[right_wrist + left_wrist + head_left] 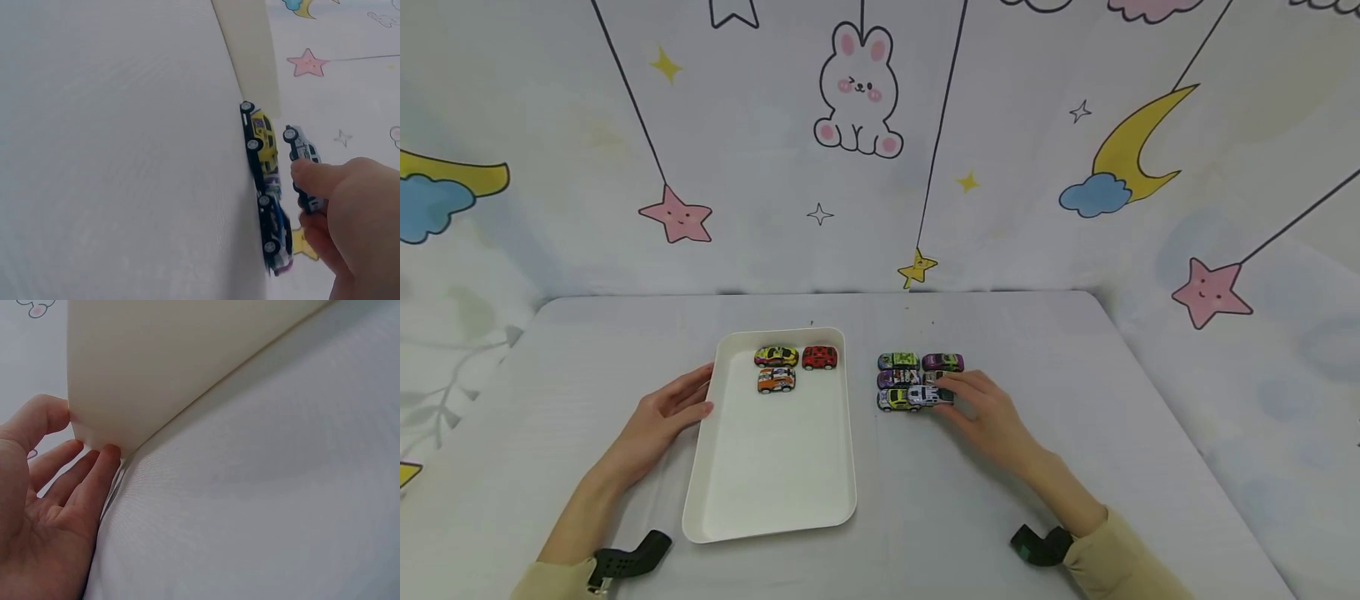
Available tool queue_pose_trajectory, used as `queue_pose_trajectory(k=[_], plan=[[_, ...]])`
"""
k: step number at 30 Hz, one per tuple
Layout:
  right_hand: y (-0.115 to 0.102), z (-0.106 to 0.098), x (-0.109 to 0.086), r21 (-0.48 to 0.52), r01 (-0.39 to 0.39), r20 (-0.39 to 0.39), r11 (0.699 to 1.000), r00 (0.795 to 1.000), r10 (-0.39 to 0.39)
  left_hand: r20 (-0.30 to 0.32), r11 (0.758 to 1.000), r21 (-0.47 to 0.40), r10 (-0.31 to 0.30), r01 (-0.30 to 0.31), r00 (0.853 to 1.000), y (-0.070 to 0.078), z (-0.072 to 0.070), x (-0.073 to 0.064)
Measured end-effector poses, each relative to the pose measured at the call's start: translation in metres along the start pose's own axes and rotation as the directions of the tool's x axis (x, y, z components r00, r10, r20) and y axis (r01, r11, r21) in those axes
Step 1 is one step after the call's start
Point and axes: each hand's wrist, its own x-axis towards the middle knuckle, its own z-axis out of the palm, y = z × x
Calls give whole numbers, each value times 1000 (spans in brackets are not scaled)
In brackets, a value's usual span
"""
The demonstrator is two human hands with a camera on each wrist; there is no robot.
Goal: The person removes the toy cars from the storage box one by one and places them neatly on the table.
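The fingers of the right hand [996, 421] are clamped on a white toy car [927, 396] — thumb on one side, fingertips on the other — right of centre in the head view. In the right wrist view the car is held up away from the desk [970, 508], right of a yellow toy car [265, 144]; its side markings are too blurred to read.

The fingers of the left hand [658, 417], thumb apart from the rest, touch the left side of a white tray [775, 467] at centre left; the left wrist view shows them against its outer wall.

Around the right fingertips, a green car [898, 361] and a purple car [942, 362] form the far row, with a purple-and-white car [898, 379] and a partly covered car [932, 377] nearer. Any lettering on them is too small to read.

Inside the tray, near its top edge, are a yellow-and-red car [777, 357], a red car [819, 357] and, below, an orange car [776, 381].

Beyond the desk, at top centre, a winking rabbit [859, 92] decorates the backdrop [760, 125] — a yellow moon [1138, 150] at upper right.
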Motion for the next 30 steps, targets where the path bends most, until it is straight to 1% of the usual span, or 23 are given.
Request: queue_pose_trajectory(k=[4, 11, 19, 25, 30], plan=[[7, -4, -7, -2, 0, -25, 1000, 1000, 0, -4, 1000, 2, -3, 3, 1000, 0, 0, 0], [15, -6, -17, 9, -20, -3, 1000, 1000, 20, -8, 1000, 1, -9, 9, 1000, 1, 1, 0], [20, -2, -25, 20, -66, -8, 998, 998, 67, -6, 1000, 3, -7, 7, 1000, 1, 1, 0], [24, 1, -29, 31, -70, -18, 997, 997, 71, -4, 1000, 3, -4, 4, 1000, 4, 1, 0], [26, 1, -30, 36, -93, 11, 995, 996, 93, -4, 1000, 6, -6, 6, 1000, 3, 2, -1]])
